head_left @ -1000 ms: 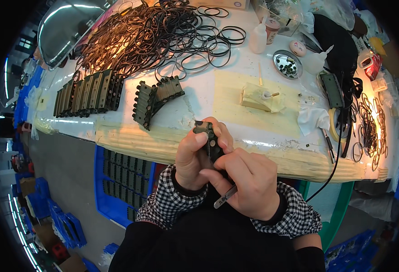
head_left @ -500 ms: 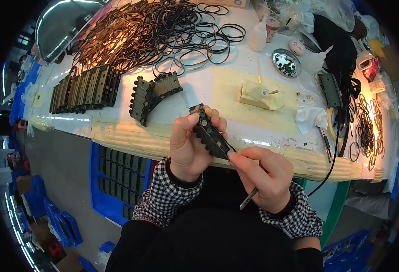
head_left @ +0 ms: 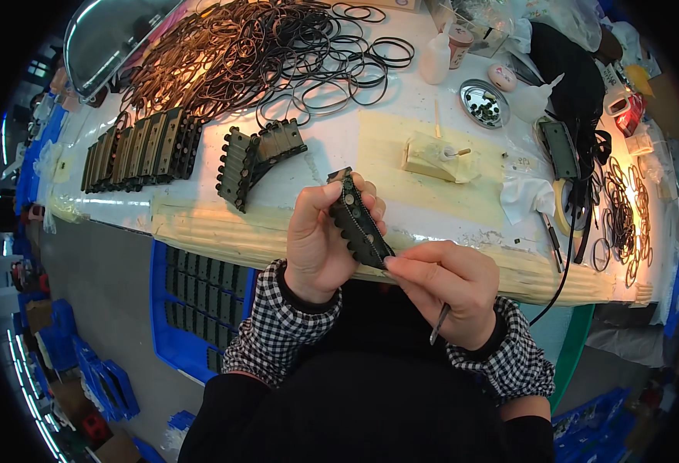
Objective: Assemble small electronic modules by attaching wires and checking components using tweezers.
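My left hand (head_left: 320, 231) is closed round a dark green, scalloped-edged part (head_left: 361, 224), held tilted above the table's front edge. A dark beaded line runs along its face, with round metal-coloured spots beside it. The thumb and forefinger of my right hand (head_left: 451, 285) pinch together at the part's lower end; what lies between the fingertips is too small to make out. A slim metal tool (head_left: 439, 324) sticks out below that palm, its other end hidden by the hand. Just beyond, two similar green ribbed parts (head_left: 237, 166) lean together on the table.
A row of green parts (head_left: 143, 154) stands at left, below a heap of dark rubber rings (head_left: 254, 54). At right are a taped block (head_left: 436, 158), a round metal dish (head_left: 484, 104) of small green pieces and a black cable (head_left: 567, 285). A blue crate (head_left: 158, 309) sits below.
Both hands stay at the part, which has turned slightly. The metal tool under my right palm has swung to a steeper angle. The whole view has shifted a little.
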`<action>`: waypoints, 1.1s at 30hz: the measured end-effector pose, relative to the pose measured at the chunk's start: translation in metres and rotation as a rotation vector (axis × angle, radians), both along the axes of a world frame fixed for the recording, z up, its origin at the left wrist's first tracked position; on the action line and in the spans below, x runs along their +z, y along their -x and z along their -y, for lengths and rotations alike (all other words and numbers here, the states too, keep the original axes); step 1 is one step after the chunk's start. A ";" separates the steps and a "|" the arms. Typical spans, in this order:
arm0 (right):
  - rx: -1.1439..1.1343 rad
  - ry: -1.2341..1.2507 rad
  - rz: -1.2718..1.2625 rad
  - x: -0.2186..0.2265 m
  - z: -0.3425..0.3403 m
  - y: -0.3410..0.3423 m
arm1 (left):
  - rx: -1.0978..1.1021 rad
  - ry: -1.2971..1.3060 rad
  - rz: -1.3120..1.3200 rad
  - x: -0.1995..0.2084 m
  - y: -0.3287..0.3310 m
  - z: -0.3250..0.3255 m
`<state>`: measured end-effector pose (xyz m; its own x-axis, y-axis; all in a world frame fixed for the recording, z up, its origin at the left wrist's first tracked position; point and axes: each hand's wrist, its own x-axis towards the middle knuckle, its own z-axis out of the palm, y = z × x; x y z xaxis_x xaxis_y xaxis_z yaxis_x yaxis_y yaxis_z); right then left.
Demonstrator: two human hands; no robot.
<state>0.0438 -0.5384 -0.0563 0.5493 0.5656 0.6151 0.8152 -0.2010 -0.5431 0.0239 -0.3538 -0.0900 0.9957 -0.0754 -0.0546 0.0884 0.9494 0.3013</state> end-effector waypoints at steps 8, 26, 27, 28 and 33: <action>0.061 0.090 -0.060 0.003 0.003 -0.007 | 0.043 -0.064 -0.028 0.002 -0.002 0.003; 0.117 0.233 -0.085 -0.001 0.011 -0.001 | 0.062 -0.336 -0.006 0.008 0.002 0.010; 0.093 0.250 -0.062 -0.002 0.012 0.003 | 0.069 -0.342 -0.002 0.008 0.003 0.010; 0.068 0.267 -0.039 -0.004 0.014 0.006 | 0.076 -0.348 0.001 0.008 0.003 0.011; -0.009 0.250 0.109 -0.012 0.017 0.011 | 0.077 -0.334 0.003 0.007 0.002 0.012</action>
<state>0.0329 -0.5551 -0.0686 0.4927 0.7031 0.5127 0.8640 -0.3250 -0.3845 0.0215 -0.3663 -0.0827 0.9979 0.0218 -0.0607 0.0188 0.8020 0.5971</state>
